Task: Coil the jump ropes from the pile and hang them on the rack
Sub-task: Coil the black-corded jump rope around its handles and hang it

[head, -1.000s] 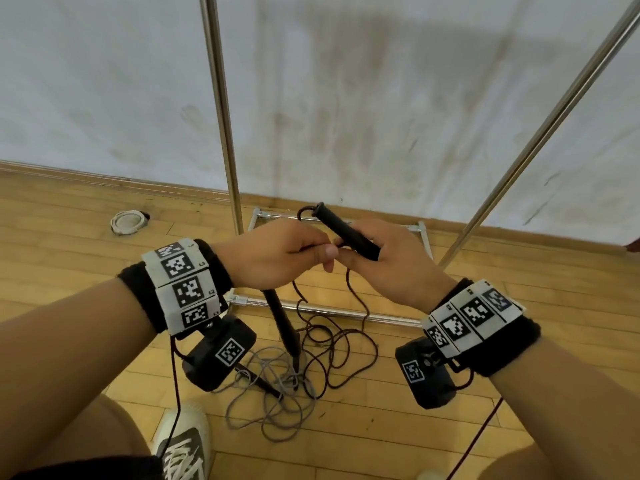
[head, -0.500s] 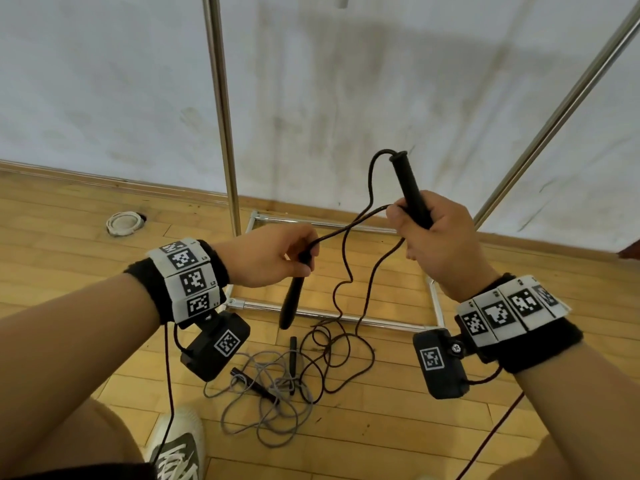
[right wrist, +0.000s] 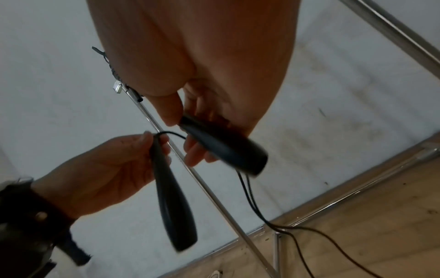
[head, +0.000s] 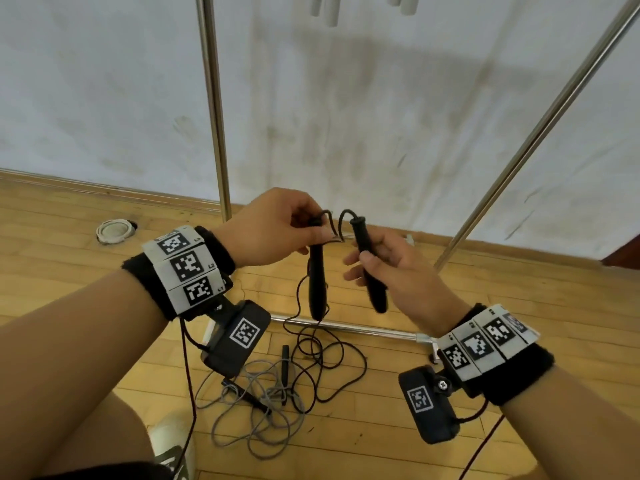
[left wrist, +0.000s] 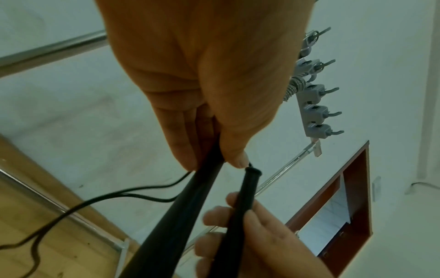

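Step in hand: gathering the two handles of the black jump rope, judged as the start of coiling; nothing of this rope is coiled yet.
Left hand [head: 273, 230]: fingertips pinched on the top of the left handle [head: 317, 282], which hangs tip down.
Right hand [head: 398, 271]: fingers curled round the right handle [head: 369, 268], tilted, just beside the other, not touching.
Next move: likely calls for both handles in one hand, the free hand drawing cord into loops.
Black cord [head: 332, 355]: thin, limp, trailing to the wooden floor [head: 381, 445].
Grey rope [head: 256, 403]: tangled pile beside it, near the floor's front edge.
Handles: smooth, matte, tapered.
Rack [head: 213, 105]: shiny steel tubes against the wall; grey hook strip [left wrist: 314, 109] above.
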### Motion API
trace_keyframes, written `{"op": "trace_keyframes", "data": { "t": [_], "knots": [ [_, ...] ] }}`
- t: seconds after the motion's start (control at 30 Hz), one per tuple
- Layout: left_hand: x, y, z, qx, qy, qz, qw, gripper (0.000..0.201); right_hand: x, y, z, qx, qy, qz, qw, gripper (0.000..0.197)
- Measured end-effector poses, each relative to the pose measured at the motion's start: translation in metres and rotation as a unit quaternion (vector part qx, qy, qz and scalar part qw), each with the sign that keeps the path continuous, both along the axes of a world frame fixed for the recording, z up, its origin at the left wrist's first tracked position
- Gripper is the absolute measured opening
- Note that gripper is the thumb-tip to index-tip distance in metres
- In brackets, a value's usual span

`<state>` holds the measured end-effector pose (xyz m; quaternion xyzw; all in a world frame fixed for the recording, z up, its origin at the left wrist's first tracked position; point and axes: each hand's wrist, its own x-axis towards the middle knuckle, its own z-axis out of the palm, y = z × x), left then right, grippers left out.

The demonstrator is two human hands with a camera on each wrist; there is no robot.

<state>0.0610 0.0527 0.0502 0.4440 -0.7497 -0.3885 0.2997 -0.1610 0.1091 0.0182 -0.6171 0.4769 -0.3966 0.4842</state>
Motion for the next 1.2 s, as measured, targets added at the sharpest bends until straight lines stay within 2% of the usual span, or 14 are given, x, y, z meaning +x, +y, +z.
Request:
{"op": "trace_keyframes", "data": {
  "t": [0.1, 0.33, 0.7, 0.8, 0.9, 0.93, 1.03, 1.1, 1.2],
  "knots": [
    [-0.011, 0.006, 0.005, -0.008, 0.014, -0.004, 1.0, 0.016, 0.007, 0.004, -0.001, 0.007, -0.027, 0.01, 1.0, 0.023],
    [-0.026, 0.018, 0.005, -0.034, -0.008, -0.014, 0.999, 0.02, 0.009, 0.007, 0.0, -0.028, 0.018, 0.011, 0.999, 0.033],
    [-0.032, 0.023, 0.003, -0.085, -0.059, -0.032, 0.994, 0.025, 0.004, 0.006, 0.002, -0.035, 0.046, 0.021, 0.998, 0.025],
    [-0.032, 0.02, 0.004, -0.089, -0.065, -0.031, 0.993, 0.034, 0.003, 0.002, 0.007, -0.049, 0.03, -0.002, 0.998, 0.022],
    [-0.031, 0.019, 0.003, -0.046, -0.106, -0.065, 0.991, 0.05, 0.0, -0.003, 0.014, -0.079, 0.003, -0.033, 0.996, 0.02],
    [-0.031, 0.02, 0.001, -0.03, -0.127, -0.084, 0.988, 0.05, -0.001, -0.005, 0.016, -0.081, -0.011, -0.049, 0.995, 0.02],
    [-0.035, 0.026, -0.008, -0.017, -0.166, -0.127, 0.978, 0.023, -0.005, -0.01, 0.022, -0.093, -0.053, -0.081, 0.991, 0.017],
    [-0.039, 0.029, -0.013, -0.003, -0.135, -0.123, 0.983, 0.027, -0.008, -0.011, 0.025, -0.102, -0.076, -0.087, 0.988, 0.014],
    [-0.046, 0.033, -0.014, 0.083, -0.009, -0.121, 0.989, 0.033, -0.011, -0.011, 0.027, -0.104, -0.089, -0.087, 0.987, 0.013]
  ]
}}
